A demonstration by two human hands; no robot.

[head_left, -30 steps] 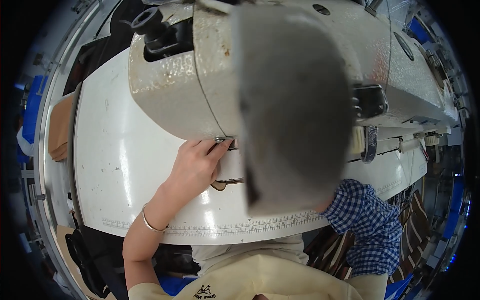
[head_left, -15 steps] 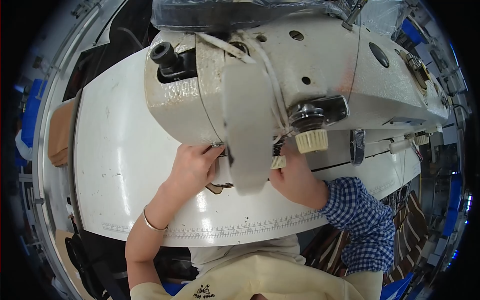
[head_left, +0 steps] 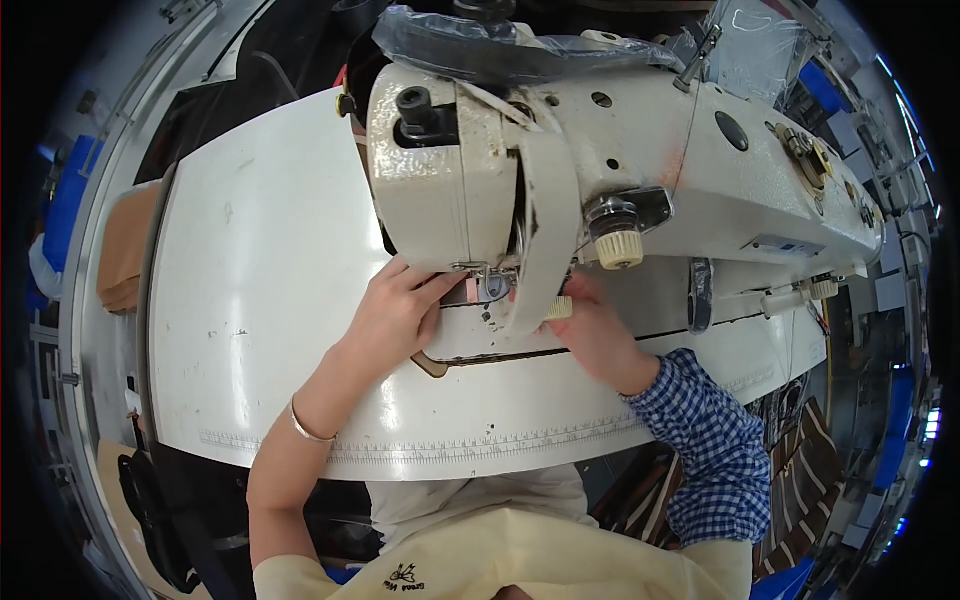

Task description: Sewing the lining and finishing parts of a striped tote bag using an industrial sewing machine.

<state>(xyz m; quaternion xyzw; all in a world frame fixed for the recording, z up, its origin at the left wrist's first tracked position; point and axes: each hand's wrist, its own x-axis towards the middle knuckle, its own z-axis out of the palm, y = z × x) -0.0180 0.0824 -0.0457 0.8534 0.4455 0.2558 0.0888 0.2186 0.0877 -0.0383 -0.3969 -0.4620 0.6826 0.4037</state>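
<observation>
Under the head of a cream sewing machine (head_left: 418, 200), my left hand (head_left: 405, 305) reaches to the presser foot (head_left: 492, 282) from the left, its fingers bent together at the foot, with whatever they hold hidden. A small pink piece (head_left: 473, 290) shows beside the foot. My right hand (head_left: 598, 330), blurred, is right of the foot, its fingertips partly hidden behind a pale upright bar (head_left: 545, 235) and a ribbed cream knob (head_left: 560, 308). Another ribbed knob (head_left: 618, 248) sits above that hand.
The white machine table (head_left: 250, 330) carries a printed ruler strip along its front edge. Brown folded material (head_left: 128, 250) lies beyond the left edge. Clear plastic (head_left: 525, 50) covers the machine's top. Brown striped material (head_left: 808, 470) lies at lower right, and blue bins (head_left: 68, 200) stand at the sides.
The pale bar that loomed large and blurred now looks smaller and sharper, as the view has shifted back from the machine. My right hand, hidden at first, now shows beside the needle area.
</observation>
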